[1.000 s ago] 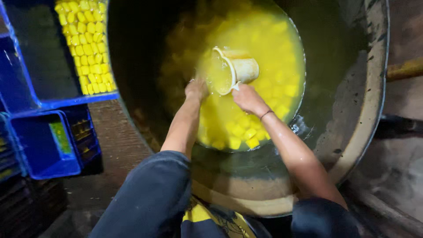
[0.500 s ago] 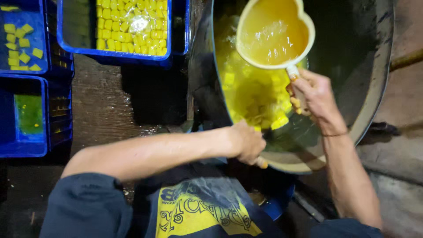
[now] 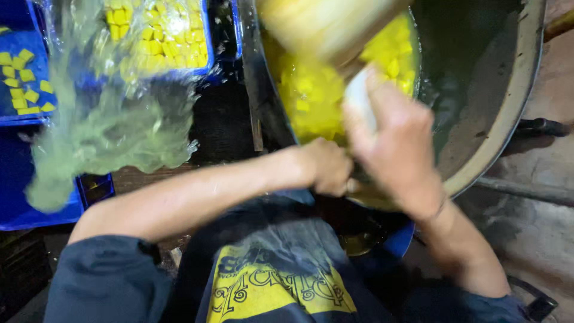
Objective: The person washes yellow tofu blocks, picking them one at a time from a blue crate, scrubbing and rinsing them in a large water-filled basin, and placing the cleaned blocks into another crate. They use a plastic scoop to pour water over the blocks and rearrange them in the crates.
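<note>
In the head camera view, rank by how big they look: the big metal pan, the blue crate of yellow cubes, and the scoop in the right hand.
1. Metal pan
2. Blue crate and scoop: unsure, both cropped; scoop blurred, closer.

A blue plastic crate (image 3: 218, 36) at top centre holds rows of yellow cubes (image 3: 161, 36). A second blue crate (image 3: 18, 119) at the left edge holds a few scattered yellow cubes (image 3: 24, 84). Near the first crate, a sheet of splashing liquid (image 3: 107, 131) hangs in the air. At right lies grey, stained floor (image 3: 538, 233).
</note>
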